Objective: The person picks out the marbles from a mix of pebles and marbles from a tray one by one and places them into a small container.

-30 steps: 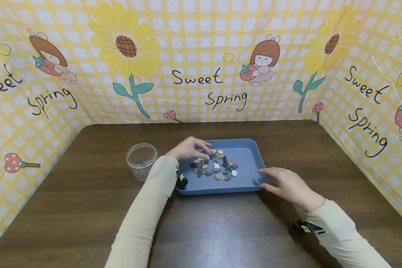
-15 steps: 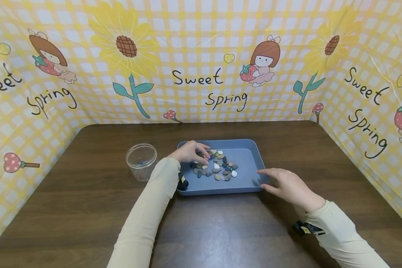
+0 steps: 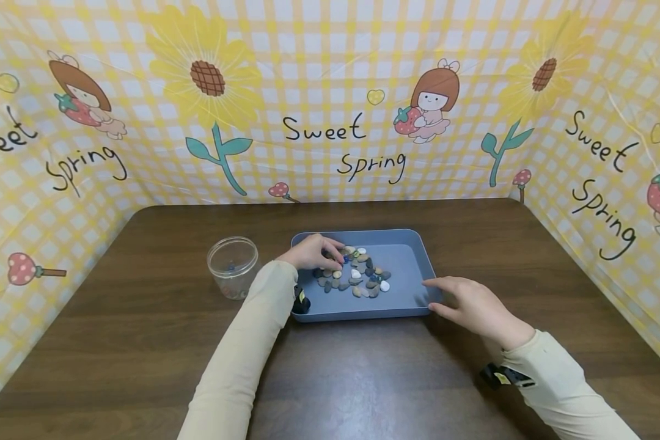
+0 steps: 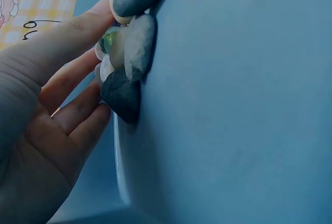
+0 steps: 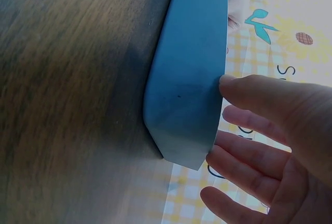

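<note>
The left hand [image 3: 310,252] lay inside the far left part of the blue tray [image 3: 409,250], its fingers [image 4: 78,115] loosely curved against the left edge of the pile of pebbles [image 3: 357,276]; whether it pinched one could not be told. The right hand [image 3: 470,305] was relaxed, fingers straight, touching the tray's near right corner. A clear jar [image 3: 232,265] stood on the brown table [image 3: 143,330], just left of the tray.
</note>
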`<action>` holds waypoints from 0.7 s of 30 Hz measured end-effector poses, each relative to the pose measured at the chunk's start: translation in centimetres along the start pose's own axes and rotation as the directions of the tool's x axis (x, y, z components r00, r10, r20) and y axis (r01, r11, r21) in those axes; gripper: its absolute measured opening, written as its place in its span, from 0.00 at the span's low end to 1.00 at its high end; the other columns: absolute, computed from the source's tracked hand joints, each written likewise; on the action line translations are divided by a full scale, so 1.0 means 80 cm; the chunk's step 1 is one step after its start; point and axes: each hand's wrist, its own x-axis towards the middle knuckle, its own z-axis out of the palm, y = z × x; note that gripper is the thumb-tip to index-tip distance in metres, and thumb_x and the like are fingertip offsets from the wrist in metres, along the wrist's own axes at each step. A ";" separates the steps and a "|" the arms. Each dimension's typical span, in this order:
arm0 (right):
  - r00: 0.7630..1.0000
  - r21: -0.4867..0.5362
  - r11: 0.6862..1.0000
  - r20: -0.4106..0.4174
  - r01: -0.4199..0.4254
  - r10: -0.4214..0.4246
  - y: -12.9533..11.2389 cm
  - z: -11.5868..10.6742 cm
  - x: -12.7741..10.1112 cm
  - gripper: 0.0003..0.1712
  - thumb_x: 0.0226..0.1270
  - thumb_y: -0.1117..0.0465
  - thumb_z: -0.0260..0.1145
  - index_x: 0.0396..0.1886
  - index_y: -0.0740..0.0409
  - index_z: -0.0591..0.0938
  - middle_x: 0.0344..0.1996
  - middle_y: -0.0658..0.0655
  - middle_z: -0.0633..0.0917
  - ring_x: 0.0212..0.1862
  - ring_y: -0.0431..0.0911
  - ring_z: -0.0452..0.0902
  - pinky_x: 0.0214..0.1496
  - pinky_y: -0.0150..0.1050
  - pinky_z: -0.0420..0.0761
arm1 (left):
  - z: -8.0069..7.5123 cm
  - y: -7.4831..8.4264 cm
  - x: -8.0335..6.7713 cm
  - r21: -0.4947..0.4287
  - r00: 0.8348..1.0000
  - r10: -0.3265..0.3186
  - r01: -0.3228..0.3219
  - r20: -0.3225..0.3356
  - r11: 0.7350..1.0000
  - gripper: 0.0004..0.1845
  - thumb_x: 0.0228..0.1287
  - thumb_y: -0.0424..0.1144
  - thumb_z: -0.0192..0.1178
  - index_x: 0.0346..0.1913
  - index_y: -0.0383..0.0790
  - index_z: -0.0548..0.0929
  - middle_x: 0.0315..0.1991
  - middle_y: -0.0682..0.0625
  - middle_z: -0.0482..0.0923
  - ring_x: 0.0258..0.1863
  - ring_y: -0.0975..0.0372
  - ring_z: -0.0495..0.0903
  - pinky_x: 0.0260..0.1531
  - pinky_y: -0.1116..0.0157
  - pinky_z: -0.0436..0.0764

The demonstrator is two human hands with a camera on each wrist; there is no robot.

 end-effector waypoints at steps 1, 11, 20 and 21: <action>1.000 0.000 1.000 0.001 0.000 0.000 0.000 0.000 0.000 0.23 0.58 0.58 0.68 0.53 0.61 0.80 0.49 0.59 0.84 0.51 0.53 0.81 0.51 0.51 0.79 | 0.000 0.000 0.000 0.004 1.000 0.000 0.000 0.000 1.000 0.10 0.57 0.39 0.66 0.41 0.41 0.87 0.64 0.47 0.71 0.68 0.53 0.64 0.68 0.54 0.63; 1.000 0.003 1.000 0.006 -0.006 0.006 0.000 0.001 0.000 0.23 0.58 0.58 0.68 0.53 0.60 0.80 0.49 0.59 0.84 0.51 0.53 0.81 0.52 0.51 0.79 | 0.003 -0.004 0.001 0.028 1.000 0.019 -0.018 -0.009 0.999 0.09 0.57 0.40 0.65 0.39 0.42 0.87 0.63 0.45 0.72 0.67 0.52 0.65 0.68 0.54 0.63; 1.000 0.000 1.000 0.002 -0.003 0.003 0.000 0.001 0.000 0.23 0.58 0.58 0.68 0.53 0.60 0.80 0.49 0.59 0.84 0.51 0.53 0.80 0.52 0.51 0.79 | -0.002 0.001 -0.001 -0.017 0.998 0.045 -0.045 -0.044 0.999 0.10 0.59 0.41 0.63 0.40 0.41 0.87 0.63 0.45 0.72 0.68 0.52 0.65 0.68 0.51 0.62; 1.000 -0.002 1.000 0.002 -0.003 0.003 0.000 0.001 0.000 0.23 0.58 0.58 0.68 0.53 0.60 0.80 0.49 0.59 0.84 0.51 0.53 0.80 0.52 0.51 0.79 | -0.003 0.002 -0.001 -0.013 0.997 0.053 -0.053 -0.055 0.998 0.10 0.60 0.41 0.63 0.40 0.41 0.87 0.63 0.45 0.72 0.67 0.52 0.65 0.68 0.52 0.62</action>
